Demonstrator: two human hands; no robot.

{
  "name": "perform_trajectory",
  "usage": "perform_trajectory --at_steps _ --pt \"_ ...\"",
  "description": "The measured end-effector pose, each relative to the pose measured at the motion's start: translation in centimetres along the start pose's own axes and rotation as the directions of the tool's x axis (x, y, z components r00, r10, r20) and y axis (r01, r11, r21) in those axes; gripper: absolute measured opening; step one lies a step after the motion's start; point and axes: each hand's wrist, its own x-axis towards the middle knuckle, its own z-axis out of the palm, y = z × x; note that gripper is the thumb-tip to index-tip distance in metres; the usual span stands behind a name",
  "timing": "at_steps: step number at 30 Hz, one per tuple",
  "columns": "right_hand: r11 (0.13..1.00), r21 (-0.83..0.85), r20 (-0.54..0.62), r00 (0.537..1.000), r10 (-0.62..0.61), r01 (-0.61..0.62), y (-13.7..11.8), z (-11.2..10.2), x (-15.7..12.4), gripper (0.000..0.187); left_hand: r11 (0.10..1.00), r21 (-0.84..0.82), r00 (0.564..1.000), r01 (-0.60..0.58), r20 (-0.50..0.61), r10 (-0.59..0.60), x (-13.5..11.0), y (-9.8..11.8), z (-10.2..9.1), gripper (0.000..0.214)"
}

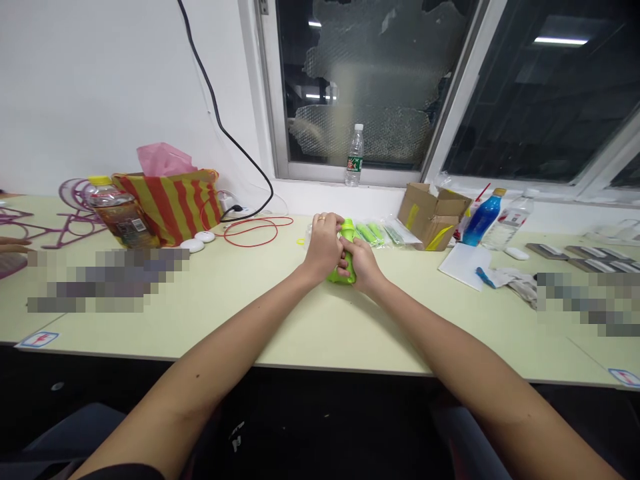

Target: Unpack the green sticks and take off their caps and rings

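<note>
Just above the middle of the table, both hands are closed around a bright green plastic bottle-shaped piece (pixel 348 231) with a narrow ridged neck pointing up. My left hand (pixel 324 245), a ring on one finger, is bent over its left side, and its fingertips are partly hidden. My right hand (pixel 364 264) grips the right side, thumb near the neck. Clear bags with green pieces (pixel 371 233) lie right behind my hands. A bit of clear plastic and something small and yellow (pixel 301 241) show left of my left hand.
A cardboard box (pixel 425 217), a blue bottle (pixel 483 219) and a clear bottle (pixel 511 220) stand at the back right. On the left are a striped bag (pixel 185 207), a tea-coloured bottle (pixel 123 217) and a red cord (pixel 253 233). A person's hand (pixel 14 245) shows far left.
</note>
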Motion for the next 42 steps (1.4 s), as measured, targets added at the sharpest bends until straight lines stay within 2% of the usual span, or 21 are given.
perform_trajectory --at_steps 10,15,17,20,25,32,38,42 --pt "1.000 0.011 -0.006 1.000 -0.018 0.018 0.2 0.0 0.1 0.040 0.993 -0.068 0.995 0.092 -0.022 -0.094 -0.1 0.0 0.6 0.019" --pt "1.000 -0.002 0.056 0.998 -0.018 0.018 -0.3 -0.2 -0.1 0.038 0.981 -0.164 0.994 0.105 0.055 -0.098 0.3 -0.4 -0.2 0.012" --pt "1.000 -0.008 0.074 0.997 -0.027 0.028 -0.4 -0.3 -0.1 0.038 0.978 -0.179 0.994 0.106 0.043 -0.100 0.0 -0.2 -0.6 0.008" --pt "0.999 0.003 0.072 0.996 -0.044 0.044 -0.5 -0.5 0.0 0.037 0.975 -0.194 0.994 0.106 0.001 -0.108 -0.9 0.5 -0.9 0.022" --pt "0.998 0.008 0.068 0.996 -0.066 0.065 -0.5 -1.0 0.3 0.038 0.969 -0.226 0.995 0.102 0.042 -0.095 -2.0 1.5 -0.6 0.038" --pt "0.981 -0.167 -0.007 0.995 -0.103 0.101 0.2 -1.4 0.6 0.036 0.983 -0.163 0.995 0.085 0.072 -0.074 -2.2 1.0 0.2 0.041" --pt "0.956 -0.292 -0.087 0.995 -0.052 0.024 0.5 -2.1 0.9 0.030 0.991 -0.113 0.992 0.073 0.115 -0.060 -2.0 0.0 0.2 0.035" --pt "0.939 -0.342 -0.076 0.997 -0.009 -0.017 0.3 -2.3 0.6 0.026 0.988 -0.137 0.990 0.065 0.132 -0.047 -1.4 -0.9 -0.3 0.035"
